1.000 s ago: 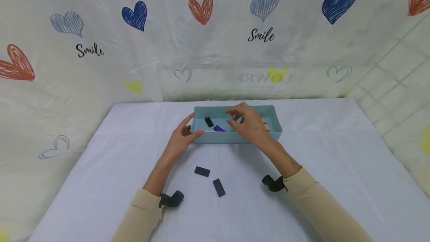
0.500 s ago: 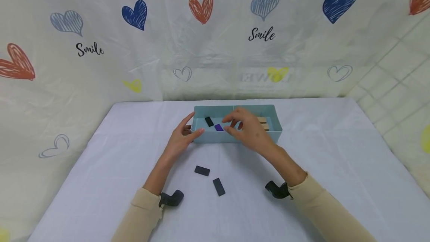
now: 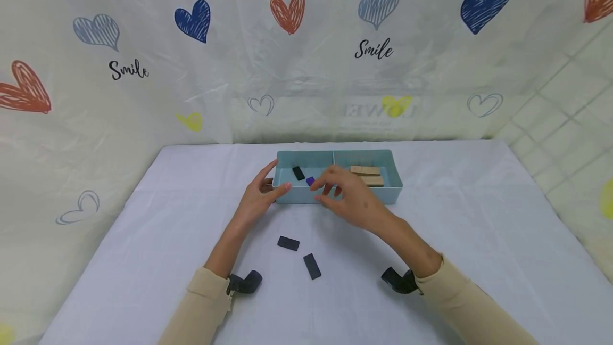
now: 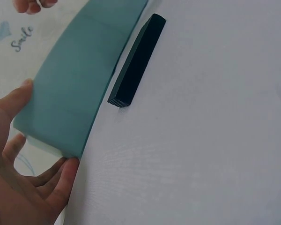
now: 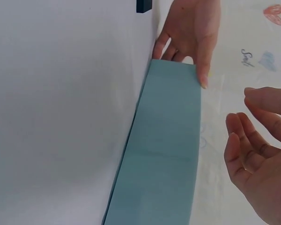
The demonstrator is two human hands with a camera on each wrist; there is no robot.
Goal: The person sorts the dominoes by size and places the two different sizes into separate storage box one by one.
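Observation:
A pale teal two-compartment box (image 3: pixel 306 195) stands near the table's back. My left hand (image 3: pixel 256 202) grips its left end, thumb on the front rim and fingers along the end wall. Over the front rim hovers my right hand (image 3: pixel 351 198), fingers loosely bent, nothing between them in the right wrist view. A small black block (image 3: pixel 298 173) and a purple block (image 3: pixel 310 181), partly hidden by the right hand, lie in the left compartment. Light wooden blocks (image 3: pixel 366 170) lie in the right one.
Two black blocks lie on the white cloth in front of the box: one nearer the box (image 3: pixel 288 243), another black block (image 3: pixel 312 267) closer to me. A white backdrop (image 3: pixel 316 79) printed with hearts stands behind the table.
My right hand has drawn left and toward me, from above the box's interior to over its front rim, uncovering the divider and wooden blocks. My left hand keeps its place.

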